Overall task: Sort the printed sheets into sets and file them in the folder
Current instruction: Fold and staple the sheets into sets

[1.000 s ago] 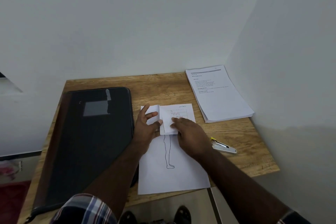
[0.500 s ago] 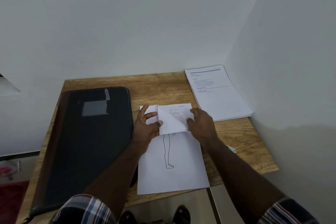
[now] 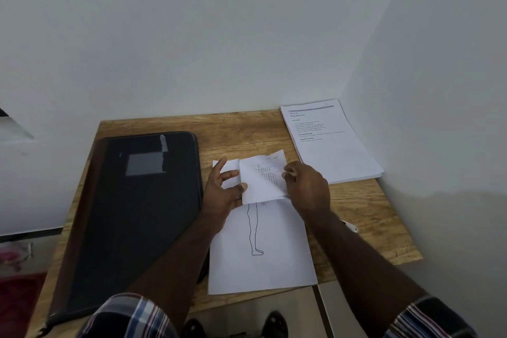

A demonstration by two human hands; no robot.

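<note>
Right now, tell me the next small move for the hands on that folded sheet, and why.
Probably draw the right hand rightward to finish unfolding the white folded printed sheet. Its flap is half lifted, a printed table showing beneath, while the left hand pins its left edge over the white sheet with the leg outline. It cannot be sorted until it lies flat.

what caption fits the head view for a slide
Both hands, left and right, fold the drawing sheet beside the black folder.
</note>
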